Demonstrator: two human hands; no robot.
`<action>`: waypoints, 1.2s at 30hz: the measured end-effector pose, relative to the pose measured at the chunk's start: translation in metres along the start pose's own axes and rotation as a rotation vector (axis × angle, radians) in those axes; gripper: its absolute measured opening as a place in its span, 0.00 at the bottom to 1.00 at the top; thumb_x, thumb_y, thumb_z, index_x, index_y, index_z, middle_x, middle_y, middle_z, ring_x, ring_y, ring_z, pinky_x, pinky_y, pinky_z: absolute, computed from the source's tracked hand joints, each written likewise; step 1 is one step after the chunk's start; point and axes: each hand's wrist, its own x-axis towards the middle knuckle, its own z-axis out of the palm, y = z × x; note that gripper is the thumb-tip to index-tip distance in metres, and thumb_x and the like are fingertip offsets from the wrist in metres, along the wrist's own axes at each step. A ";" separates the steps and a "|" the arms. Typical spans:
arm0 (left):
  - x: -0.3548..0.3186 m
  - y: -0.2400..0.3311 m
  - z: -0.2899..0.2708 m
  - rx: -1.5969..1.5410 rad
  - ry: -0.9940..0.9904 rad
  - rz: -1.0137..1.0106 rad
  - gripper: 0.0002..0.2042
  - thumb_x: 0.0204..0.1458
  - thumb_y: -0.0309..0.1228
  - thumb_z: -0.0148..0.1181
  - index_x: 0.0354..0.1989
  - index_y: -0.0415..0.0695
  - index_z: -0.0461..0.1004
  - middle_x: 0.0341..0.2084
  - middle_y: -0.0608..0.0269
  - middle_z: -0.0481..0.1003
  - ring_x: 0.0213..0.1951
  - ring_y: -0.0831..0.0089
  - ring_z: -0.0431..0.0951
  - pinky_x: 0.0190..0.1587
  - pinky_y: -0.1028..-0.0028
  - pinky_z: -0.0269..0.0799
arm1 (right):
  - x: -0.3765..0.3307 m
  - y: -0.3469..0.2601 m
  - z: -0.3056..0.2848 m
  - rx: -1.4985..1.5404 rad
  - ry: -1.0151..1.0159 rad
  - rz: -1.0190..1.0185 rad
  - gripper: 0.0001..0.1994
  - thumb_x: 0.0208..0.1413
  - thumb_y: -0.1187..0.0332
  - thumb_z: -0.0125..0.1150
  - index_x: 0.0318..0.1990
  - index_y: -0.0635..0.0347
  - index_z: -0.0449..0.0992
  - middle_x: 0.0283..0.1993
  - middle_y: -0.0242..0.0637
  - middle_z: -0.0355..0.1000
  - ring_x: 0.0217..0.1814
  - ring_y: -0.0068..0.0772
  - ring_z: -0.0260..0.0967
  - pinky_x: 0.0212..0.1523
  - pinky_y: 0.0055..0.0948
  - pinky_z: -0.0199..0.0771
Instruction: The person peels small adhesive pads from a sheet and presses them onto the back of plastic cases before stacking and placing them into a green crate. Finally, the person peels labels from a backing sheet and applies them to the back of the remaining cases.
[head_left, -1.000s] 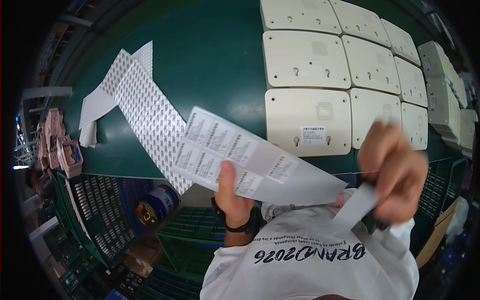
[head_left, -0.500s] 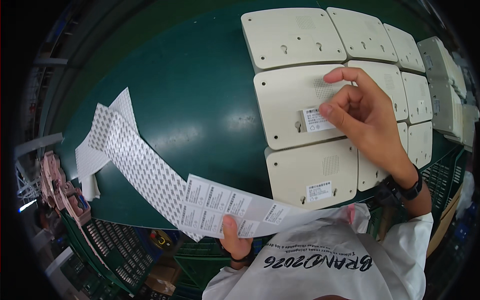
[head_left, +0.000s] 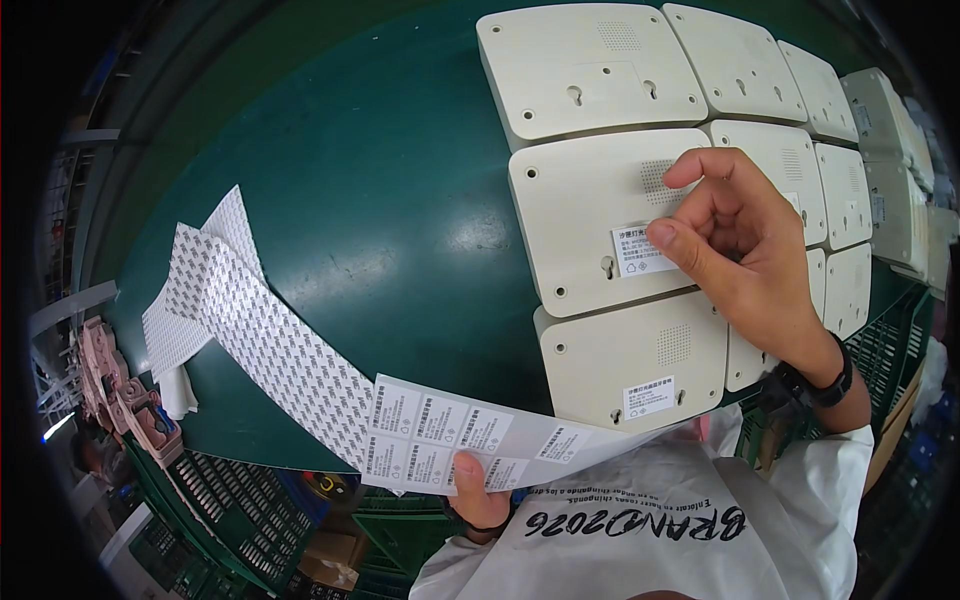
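Since 0.5 s ago, right hand [head_left: 745, 250] has dropped from the farther panel to press 1 white label [head_left: 640, 250] with its thumb onto the middle cream panel [head_left: 590, 220] on the green table [head_left: 380, 200]. Left hand [head_left: 478, 495] pinches 1 label sheet [head_left: 450, 445], its backing strip trailing left. About 10 panels show; 2 nearest carry labels.

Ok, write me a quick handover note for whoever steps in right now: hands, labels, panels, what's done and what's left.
Left hand: pinches the label strip at the table's near edge; its peeled backing trails left.
Right hand: thumb presses a white label onto the middle cream panel.
Done: the near panel carries its label.
Left: the far panel shows no label; the panels to the right are partly hidden, so check them. Labels remain on the strip.
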 end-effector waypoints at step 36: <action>-0.002 -0.006 -0.007 0.000 -0.008 0.013 0.26 0.63 0.42 0.46 0.62 0.33 0.64 0.51 0.47 0.74 0.48 0.61 0.78 0.48 0.64 0.77 | 0.000 -0.003 0.002 -0.471 -0.007 -0.186 0.15 0.56 0.74 0.66 0.50 0.60 0.70 0.23 0.26 0.66 0.20 0.11 0.58 0.21 0.17 0.55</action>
